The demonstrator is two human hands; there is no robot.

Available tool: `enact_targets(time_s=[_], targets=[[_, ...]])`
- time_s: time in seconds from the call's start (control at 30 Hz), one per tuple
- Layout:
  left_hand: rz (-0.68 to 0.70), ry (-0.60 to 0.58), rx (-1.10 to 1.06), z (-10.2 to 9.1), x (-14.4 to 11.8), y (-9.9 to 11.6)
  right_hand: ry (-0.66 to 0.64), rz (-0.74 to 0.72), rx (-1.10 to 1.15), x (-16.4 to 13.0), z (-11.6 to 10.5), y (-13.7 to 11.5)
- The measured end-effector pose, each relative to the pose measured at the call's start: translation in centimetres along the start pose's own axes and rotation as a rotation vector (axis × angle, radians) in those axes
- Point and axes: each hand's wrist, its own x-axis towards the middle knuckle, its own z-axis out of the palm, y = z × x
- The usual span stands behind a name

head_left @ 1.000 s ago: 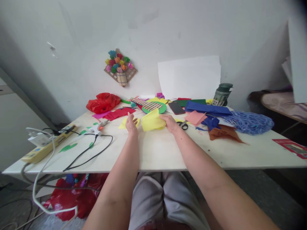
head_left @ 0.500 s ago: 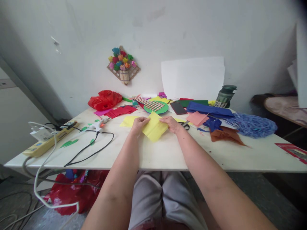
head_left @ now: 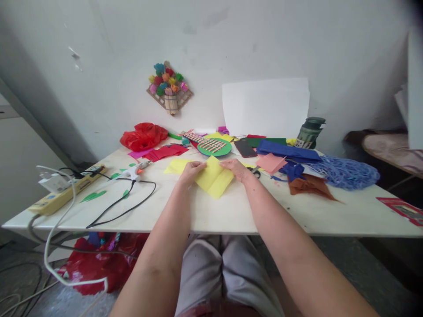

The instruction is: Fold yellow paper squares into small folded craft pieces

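Note:
A yellow paper sheet [head_left: 214,179] is held between both hands just above the white table [head_left: 231,211], one corner pointing toward me. My left hand [head_left: 191,171] pinches its left edge and my right hand [head_left: 238,169] pinches its right edge. Another yellow sheet [head_left: 176,166] lies flat on the table behind my left hand. Black scissors [head_left: 255,172] lie right beside my right hand.
A glue gun [head_left: 137,169] with a black cord and a power strip [head_left: 62,193] lie at the left. Red paper [head_left: 165,153], a green woven disc [head_left: 214,146], a phone [head_left: 245,148], blue, pink and brown paper and a jar [head_left: 309,131] crowd the back.
My left hand, open a second ago, has closed on the yellow sheet's left edge. Both hands have turned the sheet so a corner points toward me.

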Motion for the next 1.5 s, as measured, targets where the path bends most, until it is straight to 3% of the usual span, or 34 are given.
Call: enact_targets(time_s=[0.5,0.87,1.1,1.5], targets=[[-0.071,-0.076,-0.059,0.0,0.0,0.1,0.016,0.025,-0.05,0.0,0.0,0.2],[-0.12,-0.236,-0.276,-0.2,-0.5,0.7,0.01,-0.015,0.051,0.0,0.0,0.0],[-0.102,-0.163,-0.312,-0.4,-0.3,0.6,0.046,-0.015,0.053,0.1,0.0,0.0],[-0.066,-0.096,-0.187,-0.3,-0.1,0.6,0.024,-0.085,-0.015,-0.4,0.1,-0.4]])
